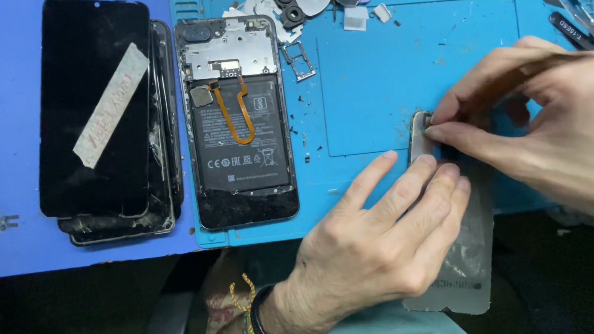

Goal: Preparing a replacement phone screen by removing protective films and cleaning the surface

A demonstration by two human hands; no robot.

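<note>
Bright, even overhead light falls on the blue worktop [399,69], with only soft shadows under the hands. Focus is sharp across the middle; the near edge sinks into darkness, and the right hand [541,109] blurs slightly.

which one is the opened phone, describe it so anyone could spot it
On the blue mat, look at its left edge, right of the stack of black screens. The opened phone lies there face down, back cover off. Unlike its neighbours, it shows a black battery crossed by an orange ribbon cable.
</note>
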